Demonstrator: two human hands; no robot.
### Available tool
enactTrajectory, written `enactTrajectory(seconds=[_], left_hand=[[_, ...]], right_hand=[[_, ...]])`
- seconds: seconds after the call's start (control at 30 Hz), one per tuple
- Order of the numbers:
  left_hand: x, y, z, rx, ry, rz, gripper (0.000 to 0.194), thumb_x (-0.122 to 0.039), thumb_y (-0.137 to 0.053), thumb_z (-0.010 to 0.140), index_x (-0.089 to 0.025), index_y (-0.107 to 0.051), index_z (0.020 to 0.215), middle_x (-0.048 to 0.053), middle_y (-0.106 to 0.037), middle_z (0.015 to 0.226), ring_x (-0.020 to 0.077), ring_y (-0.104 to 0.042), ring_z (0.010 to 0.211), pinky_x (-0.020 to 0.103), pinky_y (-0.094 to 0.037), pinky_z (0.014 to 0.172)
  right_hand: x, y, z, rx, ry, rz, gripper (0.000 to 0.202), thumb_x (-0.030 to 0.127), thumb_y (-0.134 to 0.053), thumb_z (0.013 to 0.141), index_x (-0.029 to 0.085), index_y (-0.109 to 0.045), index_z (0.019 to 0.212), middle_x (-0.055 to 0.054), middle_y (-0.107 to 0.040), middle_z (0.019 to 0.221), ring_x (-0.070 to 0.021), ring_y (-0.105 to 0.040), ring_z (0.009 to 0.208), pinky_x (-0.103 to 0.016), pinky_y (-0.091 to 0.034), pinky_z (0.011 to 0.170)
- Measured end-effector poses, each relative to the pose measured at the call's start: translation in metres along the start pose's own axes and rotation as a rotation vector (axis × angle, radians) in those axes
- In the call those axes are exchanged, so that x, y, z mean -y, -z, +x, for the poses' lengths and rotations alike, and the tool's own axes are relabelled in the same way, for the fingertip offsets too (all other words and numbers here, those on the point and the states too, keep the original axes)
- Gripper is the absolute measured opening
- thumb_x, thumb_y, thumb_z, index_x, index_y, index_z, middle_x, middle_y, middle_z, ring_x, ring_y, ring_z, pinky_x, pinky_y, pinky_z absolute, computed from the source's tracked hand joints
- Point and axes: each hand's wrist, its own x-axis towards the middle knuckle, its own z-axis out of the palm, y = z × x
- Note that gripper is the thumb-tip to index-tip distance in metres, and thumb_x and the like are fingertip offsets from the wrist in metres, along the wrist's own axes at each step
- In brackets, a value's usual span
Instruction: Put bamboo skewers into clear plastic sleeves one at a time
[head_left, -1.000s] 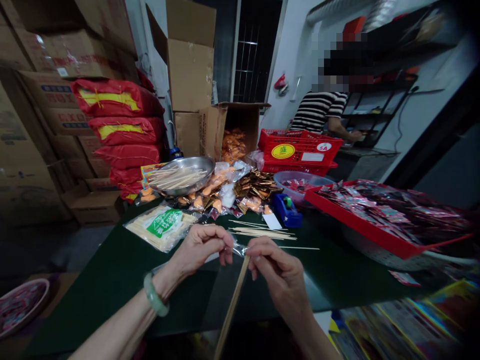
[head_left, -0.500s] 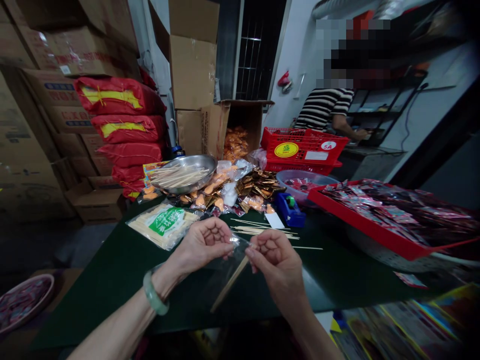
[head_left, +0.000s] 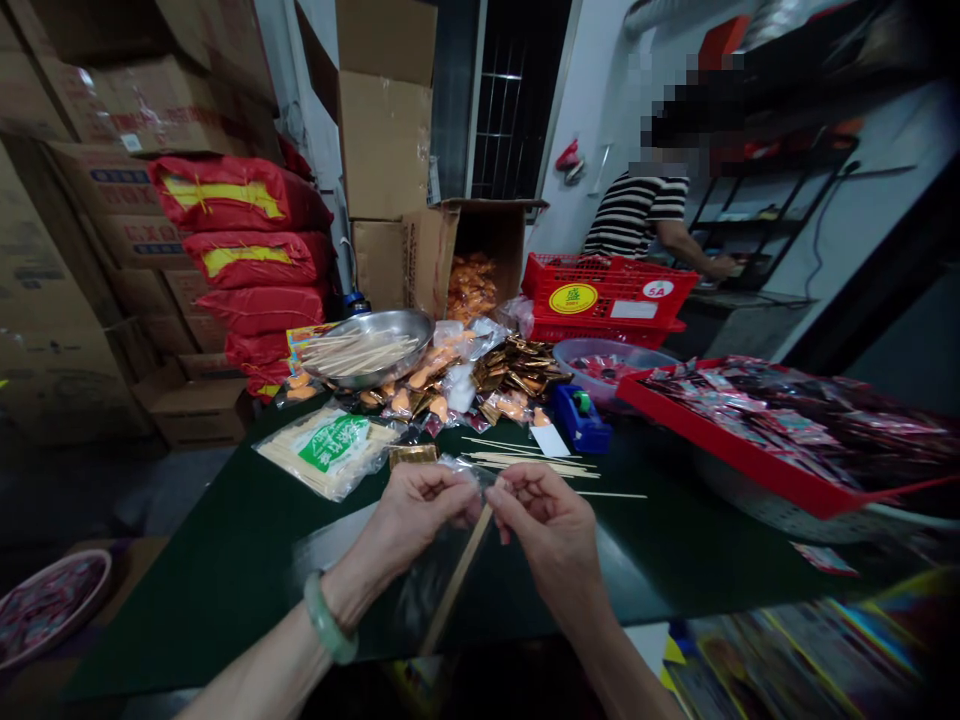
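Basically, in the head view both hands are low in the middle of the frame, nearly meeting. The left hand (head_left: 424,505), the one with a pale green bangle (head_left: 328,618), is pinching some clear plastic (head_left: 459,465) between thumb and fingers. The right hand (head_left: 551,525) looks pinched on that same plastic, right by the top of a wooden stick bundle (head_left: 459,580) slanting toward the bottom centre of the frame. Can't tell if the sticks are inside the plastic or behind it. Just above the hands, loose sticks (head_left: 532,462) lie on the dark green table (head_left: 247,560), near a blue tape dispenser (head_left: 586,425). Left of centre there's a green-labelled stick packet (head_left: 330,450). Over on the right, a red tray (head_left: 727,446) is heaped with small packets (head_left: 780,425), and someone in a striped top (head_left: 634,215) stands upper right.
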Motion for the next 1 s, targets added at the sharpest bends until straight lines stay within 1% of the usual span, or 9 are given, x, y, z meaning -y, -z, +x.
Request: enactTrajectory(seconds=[0.07, 0.17, 0.23, 0.37, 0.53, 0.7, 0.8, 0.9, 1.0], left_hand=[[0.004, -0.001, 0.002, 0.008, 0.031, -0.153, 0.029, -0.037, -0.066, 0.069, -0.011, -0.061, 0.058, 0.001, -0.057, 0.055, 0.0088, -0.050, 0.050, 0.020, -0.038, 0.051], [0.006, 0.004, 0.005, 0.040, 0.100, -0.335, 0.030, -0.037, -0.067, 0.070, -0.011, -0.058, 0.059, 0.001, -0.057, 0.053, 0.0103, -0.054, 0.049, 0.020, -0.040, 0.050], [0.006, 0.009, 0.006, 0.053, 0.122, -0.384, 0.029, -0.037, -0.066, 0.071, -0.011, -0.057, 0.061, 0.001, -0.057, 0.055, 0.0115, -0.057, 0.051, 0.020, -0.041, 0.049], [0.010, 0.016, 0.008, 0.038, 0.156, -0.310, 0.032, -0.039, -0.064, 0.073, -0.010, -0.056, 0.062, 0.003, -0.058, 0.054, 0.0123, -0.057, 0.049, 0.019, -0.039, 0.046], [0.019, 0.018, 0.013, -0.017, 0.180, -0.225, 0.036, -0.044, -0.064, 0.071, -0.011, -0.055, 0.063, -0.001, -0.052, 0.053, 0.0073, -0.046, 0.045, 0.019, -0.035, 0.045], [0.035, 0.005, 0.009, -0.064, 0.294, -0.116, 0.042, -0.052, -0.051, 0.077, -0.012, -0.052, 0.065, -0.001, -0.049, 0.055, 0.0077, -0.044, 0.045, 0.019, -0.031, 0.043], [0.044, 0.001, 0.009, -0.119, 0.380, -0.117, 0.044, -0.057, -0.051, 0.073, -0.014, -0.049, 0.064, -0.004, -0.042, 0.051, 0.0058, -0.034, 0.040, 0.018, -0.024, 0.039], [0.037, 0.022, 0.027, -0.263, 0.252, 0.084, 0.045, -0.059, -0.046, 0.075, -0.016, -0.044, 0.061, -0.006, -0.033, 0.047, 0.0055, -0.025, 0.040, 0.018, -0.019, 0.038], [0.008, 0.072, 0.073, -0.430, -0.116, 0.662, 0.040, -0.047, -0.037, 0.083, -0.017, -0.041, 0.057, -0.005, -0.035, 0.047, 0.0077, -0.031, 0.043, 0.020, -0.026, 0.044]], right_hand=[[0.002, 0.003, 0.000, 0.080, 0.006, -0.105, 0.016, 0.030, -0.065, 0.068, 0.016, -0.058, 0.064, 0.004, -0.051, 0.047, -0.0067, -0.043, 0.039, -0.018, -0.034, 0.035], [0.000, 0.009, 0.001, 0.208, -0.001, -0.147, 0.027, 0.034, -0.058, 0.075, 0.016, -0.053, 0.055, 0.005, -0.045, 0.042, -0.0065, -0.040, 0.037, -0.019, -0.031, 0.036], [-0.003, 0.011, 0.002, 0.204, -0.025, -0.083, 0.027, 0.036, -0.057, 0.076, 0.017, -0.052, 0.058, 0.005, -0.045, 0.043, -0.0063, -0.038, 0.037, -0.018, -0.030, 0.036], [-0.009, 0.004, 0.005, 0.164, -0.087, -0.003, 0.028, 0.044, -0.053, 0.078, 0.018, -0.051, 0.068, 0.007, -0.044, 0.045, -0.0062, -0.036, 0.038, -0.018, -0.027, 0.036], [-0.016, -0.005, 0.011, 0.289, -0.058, -0.187, 0.032, 0.040, -0.055, 0.076, 0.017, -0.047, 0.056, 0.007, -0.041, 0.041, -0.0055, -0.034, 0.037, -0.018, -0.027, 0.037], [-0.035, -0.011, 0.012, 0.155, -0.075, -0.211, 0.032, 0.040, -0.049, 0.080, 0.018, -0.045, 0.058, 0.006, -0.040, 0.042, -0.0061, -0.036, 0.038, -0.018, -0.030, 0.038], [-0.049, -0.006, 0.015, 0.199, -0.096, -0.206, 0.029, 0.041, -0.047, 0.082, 0.017, -0.050, 0.065, 0.005, -0.043, 0.046, -0.0073, -0.040, 0.039, -0.018, -0.033, 0.038], [-0.065, 0.023, 0.033, 0.242, 0.019, -0.459, 0.027, 0.034, -0.038, 0.087, 0.015, -0.056, 0.092, -0.001, -0.056, 0.062, -0.0107, -0.051, 0.047, -0.020, -0.040, 0.043], [-0.085, 0.066, 0.072, 0.268, 0.103, -1.152, 0.031, 0.019, -0.033, 0.087, 0.017, -0.055, 0.109, -0.011, -0.061, 0.100, -0.0168, -0.062, 0.074, -0.025, -0.047, 0.059]])
